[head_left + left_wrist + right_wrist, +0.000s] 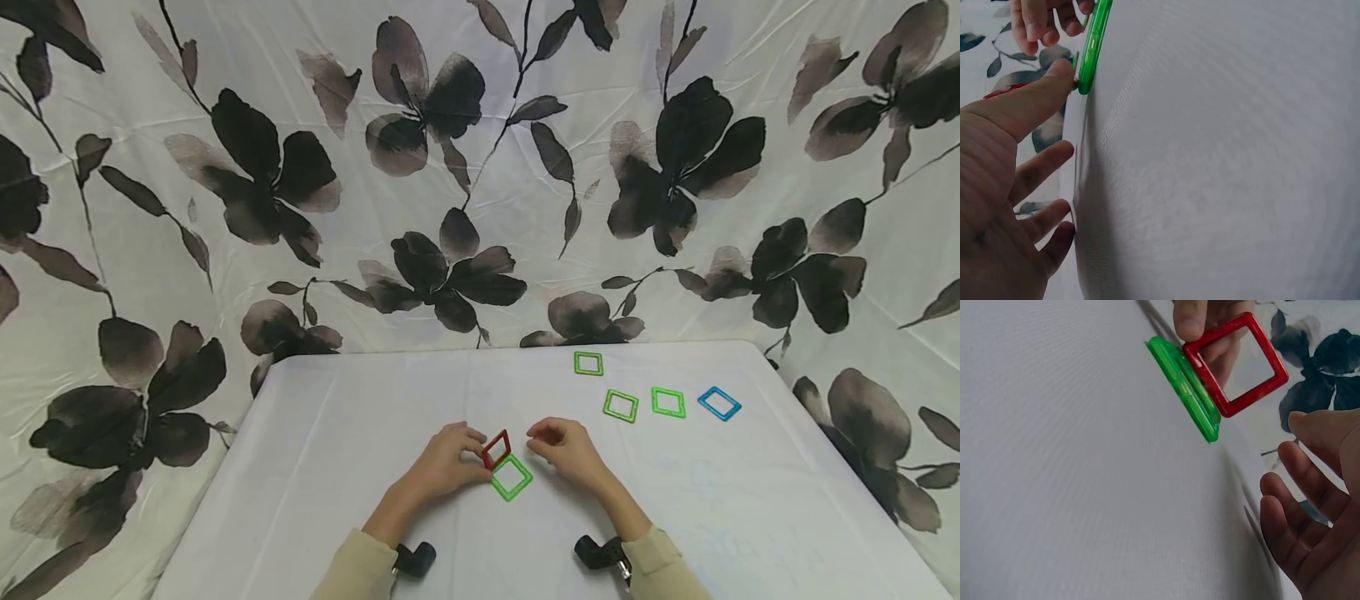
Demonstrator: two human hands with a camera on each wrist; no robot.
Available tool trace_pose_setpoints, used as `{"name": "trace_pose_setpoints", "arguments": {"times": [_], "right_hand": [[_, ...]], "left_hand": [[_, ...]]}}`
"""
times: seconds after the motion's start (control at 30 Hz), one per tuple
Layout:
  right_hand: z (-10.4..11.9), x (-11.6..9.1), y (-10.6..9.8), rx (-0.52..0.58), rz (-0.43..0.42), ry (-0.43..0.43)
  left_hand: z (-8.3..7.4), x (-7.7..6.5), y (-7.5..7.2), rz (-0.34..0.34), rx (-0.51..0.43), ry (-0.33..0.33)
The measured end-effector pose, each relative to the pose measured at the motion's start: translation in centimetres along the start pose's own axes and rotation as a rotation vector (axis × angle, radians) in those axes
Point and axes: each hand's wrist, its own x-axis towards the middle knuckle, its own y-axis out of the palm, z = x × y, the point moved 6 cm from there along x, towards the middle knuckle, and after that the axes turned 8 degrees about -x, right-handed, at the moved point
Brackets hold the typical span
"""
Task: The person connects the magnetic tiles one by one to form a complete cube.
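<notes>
Two squares sit between your hands on the white table point(300, 500). The green square point(1184, 387) lies flat, and the red square point(1205, 381) stands tilted on one of its edges, touching it. Your left hand point(446, 458) has its thumb right at the corner where they meet; that grip is wide, thumb and fingers spread. Your right hand point(570, 450) is near, on the other side, apart from both squares. Its fingers bend softly, and its grip is loose, with a small gap by the thumb. Farther back to the right lie three more green squares point(669, 414) and a blue square point(711, 410), the blue one farthest right. Behind the table is a flowery cloth point(435, 275).
</notes>
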Motion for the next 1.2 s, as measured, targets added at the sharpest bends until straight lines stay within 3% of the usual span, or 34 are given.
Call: {"name": "trace_pose_setpoints", "arguments": {"times": [0.23, 0.33, 0.57, 0.83, 1.2], "right_hand": [[-4.1, 0.7, 1.1, 0.033, 0.015, 0.026], [-4.3, 0.7, 1.2, 0.063, 0.023, 0.023], [-4.6, 0.5, 1.2, 0.087, 0.033, 0.043], [-3.4, 0.7, 2.1, 0.131, 0.094, -0.024], [-3.2, 1.6, 3.3, 0.193, 0.009, 0.046]], "left_hand": [[-1.3, 0.1, 0.2, 0.081, 0.107, 0.073], [-1.7, 0.2, 0.3, 0.085, 0.128, 0.107], [-1.4, 0.3, 0.6, 0.112, 0.102, 0.091], [-1.9, 0.3, 0.7, 0.136, 0.108, 0.117], [-2.2, 0.4, 0.9, 0.153, 0.128, 0.123]]}}
